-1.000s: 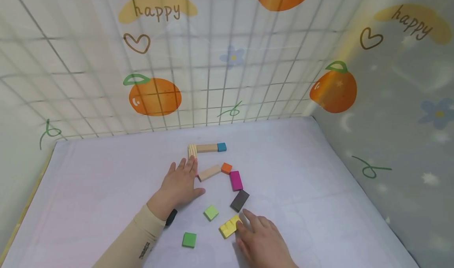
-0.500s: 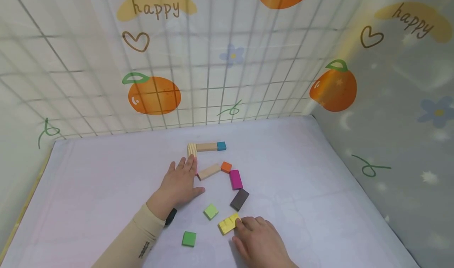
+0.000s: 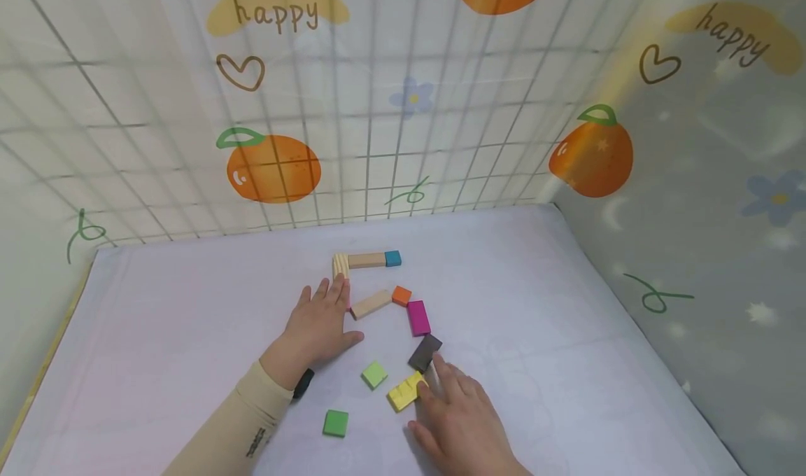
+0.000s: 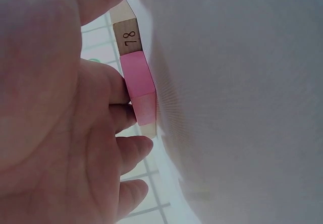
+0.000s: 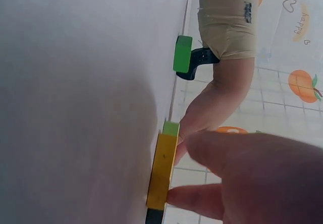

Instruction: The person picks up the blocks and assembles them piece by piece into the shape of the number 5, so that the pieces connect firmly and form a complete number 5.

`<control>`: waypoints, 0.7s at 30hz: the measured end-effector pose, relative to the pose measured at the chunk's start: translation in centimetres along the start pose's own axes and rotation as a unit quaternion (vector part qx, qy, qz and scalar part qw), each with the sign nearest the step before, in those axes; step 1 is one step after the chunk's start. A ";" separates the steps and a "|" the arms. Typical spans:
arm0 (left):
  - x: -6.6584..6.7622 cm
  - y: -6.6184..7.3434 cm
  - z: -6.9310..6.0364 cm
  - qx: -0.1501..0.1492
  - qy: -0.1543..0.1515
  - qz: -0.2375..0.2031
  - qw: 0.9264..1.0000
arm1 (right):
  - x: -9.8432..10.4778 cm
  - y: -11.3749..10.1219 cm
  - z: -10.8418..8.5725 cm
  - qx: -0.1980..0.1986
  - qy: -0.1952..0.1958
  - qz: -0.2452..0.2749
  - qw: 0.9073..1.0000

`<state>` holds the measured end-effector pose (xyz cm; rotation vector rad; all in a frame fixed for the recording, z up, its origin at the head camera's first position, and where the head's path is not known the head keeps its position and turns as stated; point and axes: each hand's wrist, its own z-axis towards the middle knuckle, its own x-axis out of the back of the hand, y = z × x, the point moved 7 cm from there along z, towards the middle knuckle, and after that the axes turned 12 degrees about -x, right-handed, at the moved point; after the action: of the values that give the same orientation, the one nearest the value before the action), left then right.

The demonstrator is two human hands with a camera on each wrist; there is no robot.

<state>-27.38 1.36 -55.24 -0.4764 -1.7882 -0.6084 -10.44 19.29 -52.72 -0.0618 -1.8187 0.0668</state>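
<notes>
In the head view my left hand [image 3: 317, 325] rests flat with its fingers on the left side of the blocks. Its fingertips touch the pink block [image 4: 139, 77], which the hand mostly covers in the head view. A ridged pale wooden block [image 3: 341, 266] lies just beyond. My right hand [image 3: 462, 413] has a fingertip against the yellow block [image 3: 405, 392], with the thumb apart from it. Another finger of that hand reaches the lower edge of the dark block [image 3: 425, 352]. The yellow block's far end lies close to the dark block; contact is hard to tell.
A magenta block [image 3: 418, 318], an orange block [image 3: 401, 296] and a wooden plank [image 3: 371, 304] continue the curve. Farther back lie another wooden plank [image 3: 366, 260] and a blue block [image 3: 393, 258]. Light green [image 3: 374, 375] and green [image 3: 336, 423] blocks lie loose between the arms.
My right hand has moved slightly forward, and the yellow block has shifted toward the dark one. Its fingers bent in, then stretched out again. My left hand has stayed put.
</notes>
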 end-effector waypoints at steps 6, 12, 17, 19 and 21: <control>0.1 0.1 -0.1 0.001 -0.001 -0.002 1.000 | -0.4 0.3 0.1 0.016 -0.031 -0.005 0.999; 0.2 0.2 -0.2 0.001 0.000 -0.002 1.000 | -0.7 0.2 0.1 0.010 -0.044 -0.008 0.999; 0.4 0.3 -0.2 0.000 0.005 0.003 1.000 | -0.7 0.1 0.1 -0.001 -0.045 -0.008 0.999; 0.4 0.3 -0.2 0.001 0.005 0.003 1.000 | -0.9 0.0 0.2 -0.006 -0.048 -0.007 0.999; 0.3 0.3 -0.3 0.002 0.004 0.004 1.000 | -1.0 -0.1 0.2 -0.010 -0.052 -0.010 0.999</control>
<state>-27.10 1.44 -54.83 -0.4763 -1.7788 -0.6000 -10.36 19.12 -53.74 -0.0558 -1.9235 0.0381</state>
